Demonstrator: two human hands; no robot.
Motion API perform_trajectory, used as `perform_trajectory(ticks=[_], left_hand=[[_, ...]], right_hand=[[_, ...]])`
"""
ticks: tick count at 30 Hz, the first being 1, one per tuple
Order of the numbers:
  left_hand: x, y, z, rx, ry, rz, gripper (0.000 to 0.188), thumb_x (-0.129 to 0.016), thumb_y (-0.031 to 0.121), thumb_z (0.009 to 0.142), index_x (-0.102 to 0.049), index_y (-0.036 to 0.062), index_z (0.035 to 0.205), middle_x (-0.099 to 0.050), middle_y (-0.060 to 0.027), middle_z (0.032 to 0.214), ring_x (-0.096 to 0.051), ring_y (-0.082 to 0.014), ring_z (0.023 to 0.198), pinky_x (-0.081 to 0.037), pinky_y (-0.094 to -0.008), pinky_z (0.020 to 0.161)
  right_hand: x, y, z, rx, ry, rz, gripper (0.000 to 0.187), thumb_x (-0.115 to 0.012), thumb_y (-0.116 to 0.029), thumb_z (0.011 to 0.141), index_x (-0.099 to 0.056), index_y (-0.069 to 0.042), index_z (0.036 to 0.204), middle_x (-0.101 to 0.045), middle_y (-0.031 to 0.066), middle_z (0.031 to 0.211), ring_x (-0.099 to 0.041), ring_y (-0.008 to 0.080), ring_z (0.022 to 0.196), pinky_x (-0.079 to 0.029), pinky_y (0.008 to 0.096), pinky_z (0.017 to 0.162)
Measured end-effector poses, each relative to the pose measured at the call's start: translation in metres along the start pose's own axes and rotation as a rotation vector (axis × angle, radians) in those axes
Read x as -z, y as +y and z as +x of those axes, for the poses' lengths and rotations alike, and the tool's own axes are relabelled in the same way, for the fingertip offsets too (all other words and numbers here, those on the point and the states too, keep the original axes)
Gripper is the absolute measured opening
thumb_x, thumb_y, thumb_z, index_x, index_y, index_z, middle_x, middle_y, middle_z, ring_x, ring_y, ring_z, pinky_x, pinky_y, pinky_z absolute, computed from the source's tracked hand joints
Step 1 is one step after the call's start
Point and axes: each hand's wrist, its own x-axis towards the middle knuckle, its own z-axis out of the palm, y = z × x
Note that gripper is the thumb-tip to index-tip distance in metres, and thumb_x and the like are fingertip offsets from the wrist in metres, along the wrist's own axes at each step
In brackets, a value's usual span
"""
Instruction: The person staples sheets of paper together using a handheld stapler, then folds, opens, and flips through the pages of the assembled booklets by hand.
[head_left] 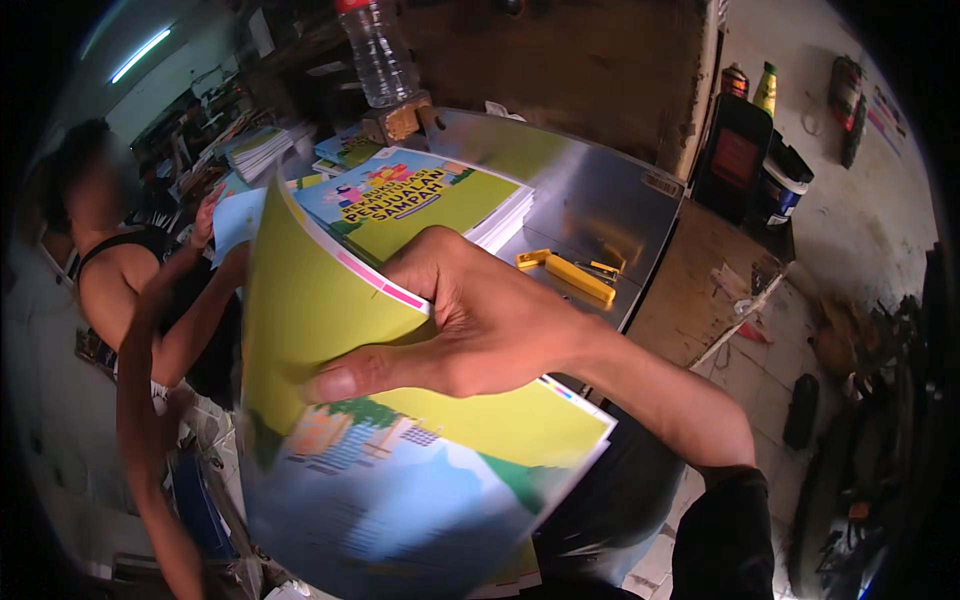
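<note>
My right hand is closed on a large printed sheet in green and light blue. The thumb lies on its printed face, and the other fingers are partly hidden behind its curled upper edge. The sheet bends up on the left and is blurred there. At the lower left, a bare forearm that looks like my left forearm rises from the lower edge, smeared by motion; its fingers cannot be made out. Beyond my right hand, a stack of booklets with green and blue covers lies beside a yellow stapler.
A metal tabletop carries the booklets and stapler. A clear bottle stands on a wooden block behind. To the left, a person handles light blue paper. A white tub and bottles stand at right.
</note>
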Motion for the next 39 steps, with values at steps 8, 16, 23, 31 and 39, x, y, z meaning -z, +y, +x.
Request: perform_trajectory(ticks=[8,16,23,31,39], left_hand=[[-0.013,0.070,0.026,0.165,-0.291,0.167,0.058,-0.083,0.015,0.078,-0.060,0.0012,0.129,-0.064,-0.0141,0.122,-0.061,-0.0289,0.113,-0.044,-0.0419,0.103],[0.025,-0.022,0.011,0.452,-0.162,0.542,0.058,-0.080,0.018,0.081,-0.052,0.0060,0.130,-0.065,-0.0164,0.115,-0.065,-0.0332,0.103,-0.049,-0.0434,0.095],[-0.002,-0.003,0.064,0.730,0.034,1.347,0.082,-0.077,0.029,0.086,-0.028,0.0112,0.150,-0.063,-0.0224,0.128,-0.064,-0.0348,0.114,-0.051,-0.0447,0.095],[-0.145,-0.115,0.126,-0.375,-0.096,-0.276,0.035,-0.072,0.000,0.083,-0.071,-0.0023,0.118,-0.070,-0.0192,0.128,-0.065,-0.0267,0.123,-0.046,-0.0374,0.109],[-0.151,-0.115,0.134,-0.330,-0.293,-0.216,0.049,-0.070,-0.010,0.076,-0.074,0.0073,0.122,-0.072,-0.0100,0.126,-0.065,-0.0231,0.123,-0.046,-0.0337,0.108]], right_hand=[[0.001,0.027,0.010,0.628,0.192,-0.099,0.018,-0.083,-0.009,0.079,-0.075,0.002,0.091,-0.070,0.0132,0.081,-0.063,0.0283,0.085,-0.051,0.0381,0.076],[0.067,-0.027,-0.059,0.558,0.427,-1.238,0.033,-0.074,-0.010,0.077,-0.073,0.009,0.103,-0.074,0.0178,0.097,-0.070,0.0314,0.097,-0.055,0.0386,0.084],[0.177,-0.037,-0.208,-0.086,0.818,-1.807,0.089,-0.076,-0.016,0.083,-0.029,-0.004,0.159,-0.065,0.0159,0.134,-0.062,0.0312,0.121,-0.048,0.0441,0.102],[0.169,-0.028,-0.238,-0.410,0.650,-1.951,0.110,-0.077,-0.049,0.085,-0.013,-0.006,0.163,-0.058,0.0109,0.147,-0.045,0.0317,0.141,-0.029,0.0466,0.117],[0.170,-0.021,-0.231,-0.566,0.581,-2.018,0.115,-0.074,-0.059,0.084,-0.007,-0.010,0.164,-0.057,0.0083,0.149,-0.044,0.0322,0.142,-0.028,0.0481,0.117]])
